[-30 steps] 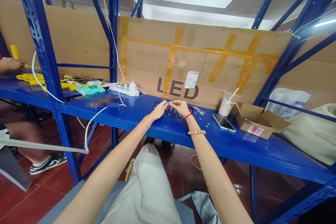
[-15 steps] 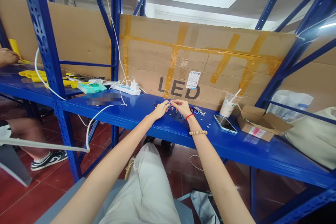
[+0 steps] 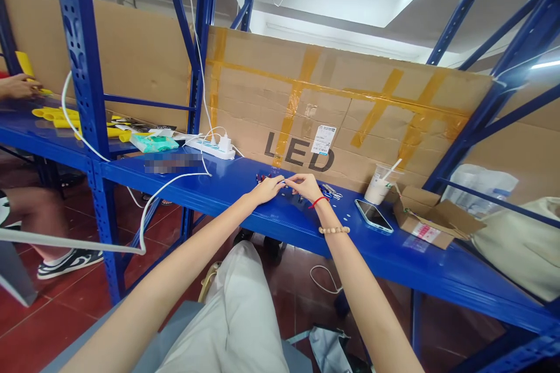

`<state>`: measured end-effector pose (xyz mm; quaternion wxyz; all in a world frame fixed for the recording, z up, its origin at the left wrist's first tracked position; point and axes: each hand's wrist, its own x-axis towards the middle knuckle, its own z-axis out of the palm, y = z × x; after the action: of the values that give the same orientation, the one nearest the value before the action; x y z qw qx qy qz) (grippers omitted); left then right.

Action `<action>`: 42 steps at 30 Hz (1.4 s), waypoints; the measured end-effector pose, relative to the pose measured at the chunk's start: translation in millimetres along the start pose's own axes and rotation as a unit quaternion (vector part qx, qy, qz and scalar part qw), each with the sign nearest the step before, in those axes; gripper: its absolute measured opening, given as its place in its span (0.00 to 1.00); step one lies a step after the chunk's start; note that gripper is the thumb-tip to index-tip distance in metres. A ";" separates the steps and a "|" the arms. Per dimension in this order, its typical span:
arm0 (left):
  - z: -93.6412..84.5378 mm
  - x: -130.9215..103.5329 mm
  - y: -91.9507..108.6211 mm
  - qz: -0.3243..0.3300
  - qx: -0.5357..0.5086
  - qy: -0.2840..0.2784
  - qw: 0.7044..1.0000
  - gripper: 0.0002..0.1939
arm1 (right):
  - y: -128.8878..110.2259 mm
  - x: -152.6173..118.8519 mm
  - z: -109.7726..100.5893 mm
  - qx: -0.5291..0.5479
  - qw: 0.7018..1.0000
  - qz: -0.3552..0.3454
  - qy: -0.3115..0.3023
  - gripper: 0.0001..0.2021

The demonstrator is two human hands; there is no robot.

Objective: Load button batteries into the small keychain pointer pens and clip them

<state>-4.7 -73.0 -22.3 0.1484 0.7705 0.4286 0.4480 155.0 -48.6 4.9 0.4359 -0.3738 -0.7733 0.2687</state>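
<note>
My left hand (image 3: 268, 189) and my right hand (image 3: 305, 186) meet fingertip to fingertip just above the blue shelf top (image 3: 227, 180). Both are closed in a pinch around something small, mostly covered by the fingers, that I cannot make out. Small red and dark pieces (image 3: 262, 178) lie behind my left hand. Beside my right hand rests a little heap of shiny metal and blue pieces (image 3: 331, 192), too small to name. A red string and a beaded bracelet (image 3: 334, 230) circle my right wrist.
To the right are a phone (image 3: 373, 216), a cup with a straw (image 3: 377, 189), an open cardboard box (image 3: 431, 218) and a pale bag (image 3: 522, 247). A power strip (image 3: 210, 146) with white cables stands left. Another person's hand (image 3: 20, 87) is near yellow tubes (image 3: 56, 116).
The camera view has shifted slightly. Both hands stay together at the same spot, a little lower in the picture, with their fingers still pinched.
</note>
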 end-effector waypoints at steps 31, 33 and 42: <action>-2.3 -1.4 6.6 -0.022 0.071 0.004 0.997 0.10 | -6.0 -2.3 -1.2 0.184 0.954 0.232 -0.042 0.11; -1.9 -0.1 5.3 -0.027 0.074 0.007 0.997 0.10 | -5.4 -2.2 -0.7 0.166 0.960 0.225 -0.025 0.12; 2.3 6.3 -7.1 -0.001 0.034 0.015 0.999 0.11 | 6.6 0.2 1.2 0.076 0.997 0.010 0.010 0.17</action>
<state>-5.1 -63.5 -24.4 0.1166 0.7677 0.4467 0.4445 156.1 -44.7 -0.5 0.4684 -0.3500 -0.7425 0.3267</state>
